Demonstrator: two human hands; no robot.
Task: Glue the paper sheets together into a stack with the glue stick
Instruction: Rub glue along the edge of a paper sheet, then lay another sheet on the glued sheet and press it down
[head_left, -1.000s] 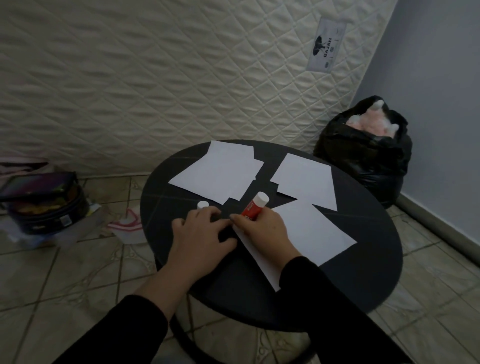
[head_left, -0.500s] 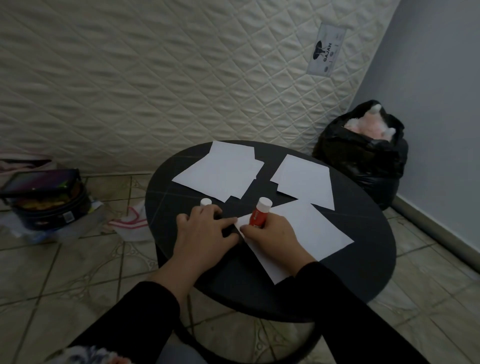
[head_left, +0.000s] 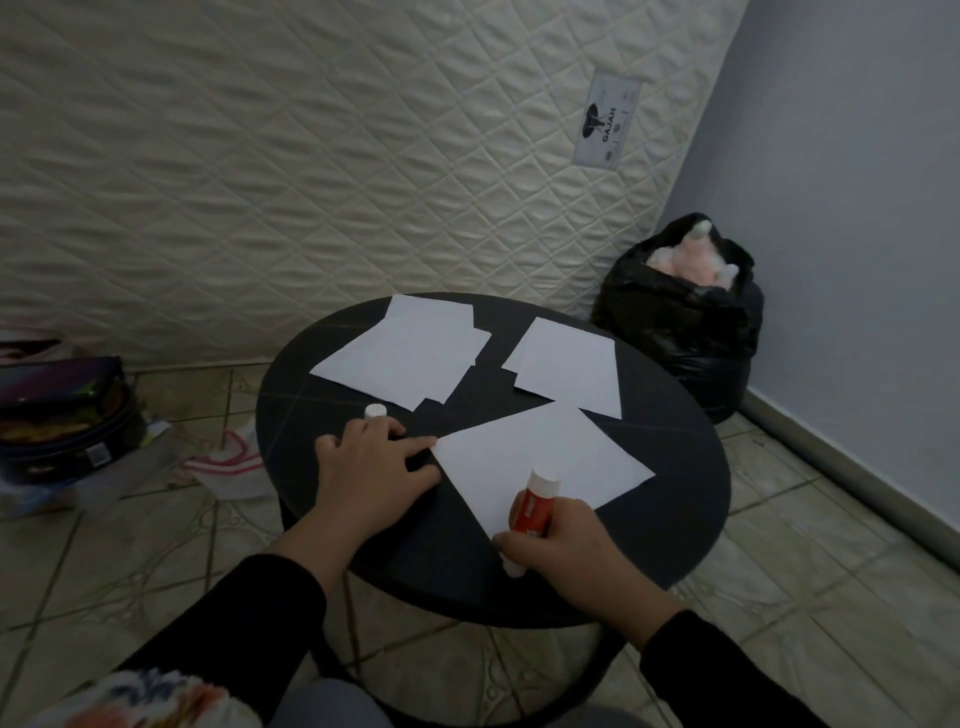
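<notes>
Your right hand (head_left: 582, 551) grips the glue stick (head_left: 532, 512) at 6 o'clock on the round table (head_left: 685, 467), fingers curled round its red barrel, the lower white end meeting the near corner of the nearest paper sheet (head_left: 540, 457). Your left hand (head_left: 371, 470) lies at 8 o'clock, fingers spread flat, fingertips touching that sheet's left corner. The white cap (head_left: 375, 411) stands just beyond the left hand. Overlapping sheets (head_left: 410, 353) lie at 11 o'clock; another sheet (head_left: 569, 366) at 1 o'clock
</notes>
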